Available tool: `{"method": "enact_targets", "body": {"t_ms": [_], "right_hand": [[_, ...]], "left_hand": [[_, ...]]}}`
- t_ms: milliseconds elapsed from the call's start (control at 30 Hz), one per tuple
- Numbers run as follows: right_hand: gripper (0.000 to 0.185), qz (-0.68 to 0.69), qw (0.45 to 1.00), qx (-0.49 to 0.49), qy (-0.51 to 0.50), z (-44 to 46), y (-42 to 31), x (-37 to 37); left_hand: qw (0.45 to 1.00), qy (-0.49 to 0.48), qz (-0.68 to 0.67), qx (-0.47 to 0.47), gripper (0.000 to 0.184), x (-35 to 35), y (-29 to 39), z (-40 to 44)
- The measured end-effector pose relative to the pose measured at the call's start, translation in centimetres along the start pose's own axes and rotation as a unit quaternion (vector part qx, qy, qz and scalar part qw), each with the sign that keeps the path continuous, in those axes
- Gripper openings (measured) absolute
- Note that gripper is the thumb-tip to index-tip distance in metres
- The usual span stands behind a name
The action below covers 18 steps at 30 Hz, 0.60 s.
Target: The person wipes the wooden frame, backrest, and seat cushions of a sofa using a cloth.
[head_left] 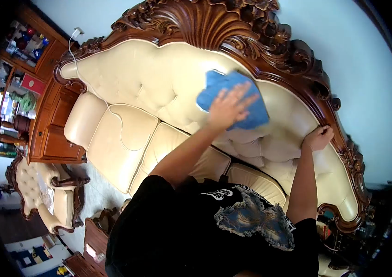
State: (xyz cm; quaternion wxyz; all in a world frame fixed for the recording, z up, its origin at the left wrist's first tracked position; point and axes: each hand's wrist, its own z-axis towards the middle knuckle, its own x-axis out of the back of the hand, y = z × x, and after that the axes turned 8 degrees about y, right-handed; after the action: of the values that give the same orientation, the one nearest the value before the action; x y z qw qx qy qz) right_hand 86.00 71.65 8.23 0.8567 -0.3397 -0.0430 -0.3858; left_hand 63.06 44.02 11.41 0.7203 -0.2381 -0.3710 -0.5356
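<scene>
A blue cloth (pixel 257 110) lies against the cream, button-tufted backrest (pixel 163 87) of a sofa. On top of it my left hand (pixel 233 106) presses flat with the fingers spread, slightly blurred. The cloth reaches out past the fingers on both sides. Farther right, my right hand (pixel 319 138) is closed, its fingers curled at the sofa's dark carved wooden frame (pixel 297 104). Part of those fingers is hidden, but they appear to grip the frame's inner edge.
Cream seat cushions (pixel 122 124) run below the backrest, with a white cable (pixel 123 131) across them from a wall plug (pixel 76 32). At left stand a wooden cabinet (pixel 57 122) and a cream armchair (pixel 32 182). A wooden table (pixel 95 237) is near my body.
</scene>
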Motion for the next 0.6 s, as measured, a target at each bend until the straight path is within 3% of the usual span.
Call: {"method": "enact_targets", "body": {"t_ms": [133, 233, 333, 600], "right_hand": [[0.026, -0.006, 1.000, 0.015, 0.017, 0.1, 0.1, -0.2], [0.027, -0.027, 1.000, -0.008, -0.011, 0.2, 0.1, -0.1], [0.026, -0.003, 1.000, 0.016, 0.005, 0.1, 0.1, -0.1], [0.031, -0.040, 0.999, -0.003, -0.009, -0.1, 0.6, -0.2]], "left_hand": [[0.971, 0.132, 0.081, 0.184, 0.073, 0.7, -9.1, -1.5], [0.905, 0.253, 0.085, 0.331, 0.055, 0.4, -17.1, -1.4], [0.848, 0.273, 0.073, 0.447, 0.055, 1.1, -21.2, -0.6], [0.918, 0.217, 0.052, 0.327, 0.089, 0.8, -11.0, -0.6]]}}
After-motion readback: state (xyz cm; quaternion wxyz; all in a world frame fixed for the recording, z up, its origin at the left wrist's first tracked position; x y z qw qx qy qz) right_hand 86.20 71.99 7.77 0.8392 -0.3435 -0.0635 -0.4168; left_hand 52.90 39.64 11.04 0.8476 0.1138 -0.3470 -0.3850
